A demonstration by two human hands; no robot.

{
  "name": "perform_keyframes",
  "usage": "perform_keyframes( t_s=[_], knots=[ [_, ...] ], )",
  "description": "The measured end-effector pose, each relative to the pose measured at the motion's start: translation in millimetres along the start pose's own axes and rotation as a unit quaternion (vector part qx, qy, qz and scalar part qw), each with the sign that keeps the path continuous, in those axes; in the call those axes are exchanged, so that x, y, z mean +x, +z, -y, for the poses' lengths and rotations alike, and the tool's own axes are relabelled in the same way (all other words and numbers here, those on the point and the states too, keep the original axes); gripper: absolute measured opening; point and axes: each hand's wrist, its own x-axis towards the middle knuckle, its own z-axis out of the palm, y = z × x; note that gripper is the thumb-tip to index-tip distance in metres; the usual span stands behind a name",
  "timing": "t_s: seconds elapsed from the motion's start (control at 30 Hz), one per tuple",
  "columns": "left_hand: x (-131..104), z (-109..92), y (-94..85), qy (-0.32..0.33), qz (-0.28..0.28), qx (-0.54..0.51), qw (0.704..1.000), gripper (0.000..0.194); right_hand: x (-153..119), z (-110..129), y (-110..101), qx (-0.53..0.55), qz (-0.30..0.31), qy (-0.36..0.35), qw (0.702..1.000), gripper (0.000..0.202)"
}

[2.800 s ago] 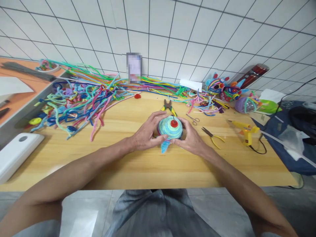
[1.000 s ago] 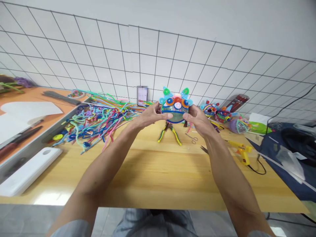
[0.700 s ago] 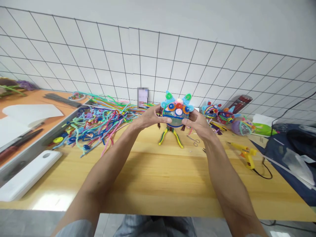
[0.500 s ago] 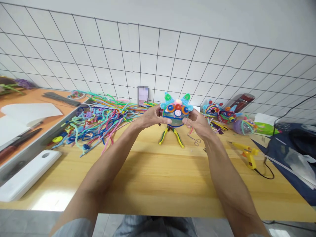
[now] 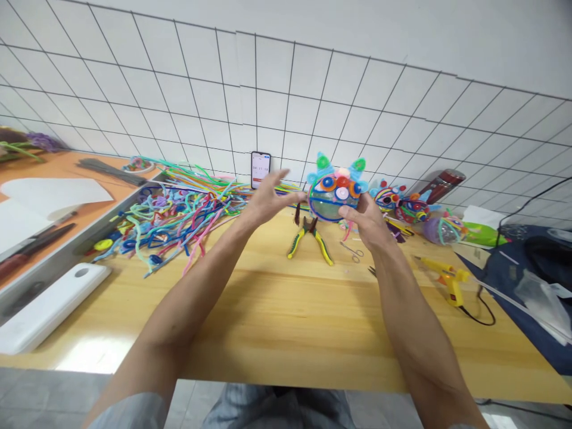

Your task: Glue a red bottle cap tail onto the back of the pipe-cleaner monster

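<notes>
A round animal-head ornament [image 5: 333, 205] made of colourful pipe cleaners, with green-centred ears, ringed eyes and a clear lower part, is held up above the table. My right hand [image 5: 367, 219] grips its right side, thumb on the front. To its left, my left hand [image 5: 271, 199] is open, fingers spread, the thumb tip close to the ornament's edge; whether it touches I cannot tell. A dark tassel [image 5: 297, 213] hangs beside the ornament. Below lie yellow-and-black pliers [image 5: 310, 238] with handles apart, and small scissors [image 5: 353, 251].
Loose pipe cleaners [image 5: 179, 220] heap at the left back. A phone [image 5: 260, 170] leans on the gridded wall. Finished ornaments [image 5: 411, 208] and a dark red flask [image 5: 442, 186] stand at the right. A yellow glue gun [image 5: 449, 279] lies right front; a white oblong case [image 5: 53, 307] lies left.
My left hand has let go of the ornament and moved left, its fingers spreading. The ornament, in my right hand, has shifted right and turned slightly.
</notes>
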Motion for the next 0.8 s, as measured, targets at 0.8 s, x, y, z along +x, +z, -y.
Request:
perform_keyframes(
  t_s=[0.8],
  knots=[
    [-53, 31, 83.3, -0.104, 0.126, -0.277, 0.947, 0.086, -7, 7, 5, -0.032, -0.004, -0.019, 0.999, 0.078]
  ],
)
